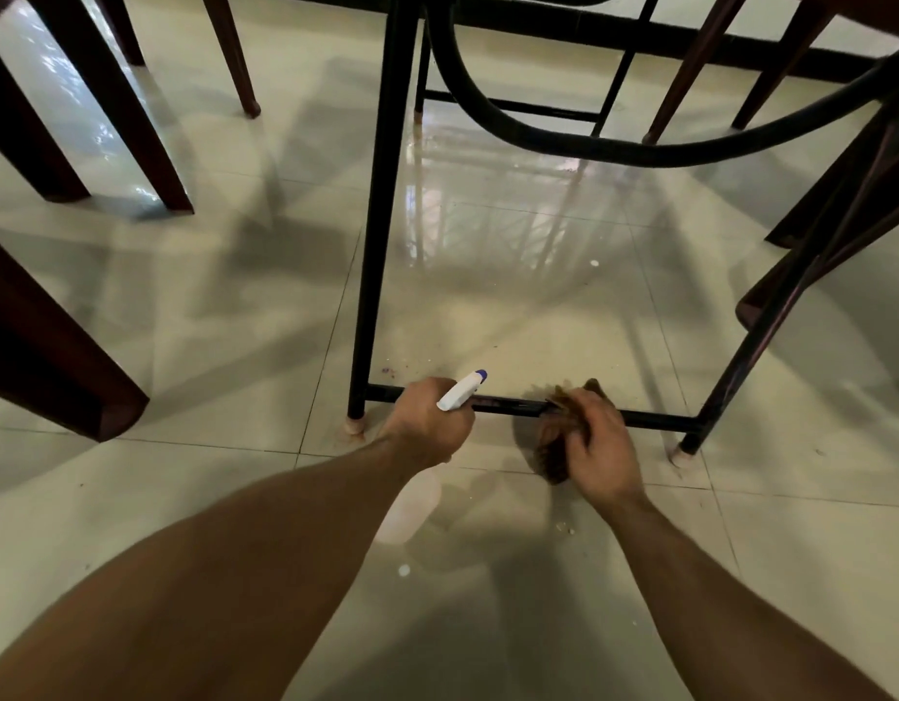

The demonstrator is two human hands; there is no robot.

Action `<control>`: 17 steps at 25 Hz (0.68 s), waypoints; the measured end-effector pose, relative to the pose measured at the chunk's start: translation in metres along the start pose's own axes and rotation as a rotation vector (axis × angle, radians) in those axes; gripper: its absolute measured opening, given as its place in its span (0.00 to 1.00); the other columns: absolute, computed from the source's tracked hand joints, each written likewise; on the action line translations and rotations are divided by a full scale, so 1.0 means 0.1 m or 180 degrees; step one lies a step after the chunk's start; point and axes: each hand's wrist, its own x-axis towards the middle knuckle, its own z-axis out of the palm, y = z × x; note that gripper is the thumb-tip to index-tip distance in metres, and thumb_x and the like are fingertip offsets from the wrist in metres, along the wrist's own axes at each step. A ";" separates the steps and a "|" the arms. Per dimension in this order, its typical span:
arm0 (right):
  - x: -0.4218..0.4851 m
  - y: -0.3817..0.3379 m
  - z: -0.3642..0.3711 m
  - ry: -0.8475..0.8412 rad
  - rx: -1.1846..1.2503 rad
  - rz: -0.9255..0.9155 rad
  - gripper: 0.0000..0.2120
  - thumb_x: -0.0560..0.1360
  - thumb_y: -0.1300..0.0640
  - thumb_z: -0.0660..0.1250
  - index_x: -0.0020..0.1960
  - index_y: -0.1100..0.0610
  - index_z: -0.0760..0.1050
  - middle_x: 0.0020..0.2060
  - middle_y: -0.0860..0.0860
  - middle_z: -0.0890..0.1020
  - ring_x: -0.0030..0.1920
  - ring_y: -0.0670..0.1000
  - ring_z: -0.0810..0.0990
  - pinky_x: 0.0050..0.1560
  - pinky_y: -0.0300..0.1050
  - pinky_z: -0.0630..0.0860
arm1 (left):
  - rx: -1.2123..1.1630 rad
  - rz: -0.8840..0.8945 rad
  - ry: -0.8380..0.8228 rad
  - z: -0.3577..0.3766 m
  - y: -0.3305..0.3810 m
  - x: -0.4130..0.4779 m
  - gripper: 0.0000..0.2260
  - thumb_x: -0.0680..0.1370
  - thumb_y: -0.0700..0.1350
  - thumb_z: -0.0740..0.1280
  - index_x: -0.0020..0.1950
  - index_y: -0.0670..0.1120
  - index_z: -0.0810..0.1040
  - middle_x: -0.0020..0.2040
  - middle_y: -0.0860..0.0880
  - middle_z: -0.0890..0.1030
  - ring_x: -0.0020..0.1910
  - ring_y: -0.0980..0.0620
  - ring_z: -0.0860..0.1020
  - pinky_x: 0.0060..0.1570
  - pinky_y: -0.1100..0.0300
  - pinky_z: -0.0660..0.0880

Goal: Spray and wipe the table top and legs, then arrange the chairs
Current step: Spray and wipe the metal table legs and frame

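Left grip [429, 422] is clenched round the neck of a white spray bottle [462, 391], whose blue-tipped nozzle points up and away over the low crossbar [654, 420] of the black metal table frame. Right grip [599, 447] is bunched on a brown cloth [551, 460], pressing it against that same crossbar a little to the right of the bottle. Part of the cloth hangs down toward the floor [235, 306]. Both forearms reach in from the near side, apart from each other.

The crossbar runs just above the glossy pale tiles, between the left table leg [381, 220] and the right table leg [771, 321]. The left one ends in a pinkish foot cap [355, 426] standing on the floor.

Beyond the bar the tiles run on under the frame as far as a curved black tube [538, 140] and a thin rear rail. Dark wooden chair legs [108, 93] stand to the left of the frame, well apart from the left table leg, with a broad strip of tile showing between. More chair legs crowd close to the right table leg and the frame's far right corner.

A few pale crumbs [564, 526] lie on the floor just nearer than the cloth, and a purple speck [386, 370] lies beside the left table leg.
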 end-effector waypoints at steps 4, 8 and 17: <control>0.16 0.01 0.10 0.1244 0.0442 0.2713 0.23 0.78 0.59 0.67 0.71 0.64 0.69 0.69 0.63 0.71 0.69 0.62 0.68 0.67 0.47 0.64 | -0.0008 -0.0018 0.0094 -0.18 -0.06 -0.08 0.09 0.78 0.43 0.64 0.43 0.39 0.78 0.43 0.34 0.83 0.27 0.45 0.76 0.28 0.54 0.79; 0.04 -0.68 0.74 0.1055 0.1108 0.2534 0.16 0.76 0.58 0.67 0.58 0.69 0.78 0.55 0.68 0.81 0.58 0.67 0.79 0.58 0.53 0.73 | -0.0028 -0.0019 0.0157 -0.39 -0.10 -0.11 0.09 0.78 0.43 0.64 0.44 0.38 0.78 0.43 0.38 0.84 0.28 0.46 0.77 0.30 0.49 0.81; 0.21 -0.72 0.49 0.2266 0.0447 0.2597 0.19 0.79 0.51 0.59 0.67 0.56 0.73 0.67 0.61 0.72 0.67 0.66 0.69 0.65 0.62 0.69 | -0.0325 -0.0075 0.0172 -0.71 -0.17 -0.07 0.07 0.79 0.40 0.64 0.45 0.37 0.78 0.40 0.35 0.81 0.29 0.45 0.75 0.26 0.55 0.77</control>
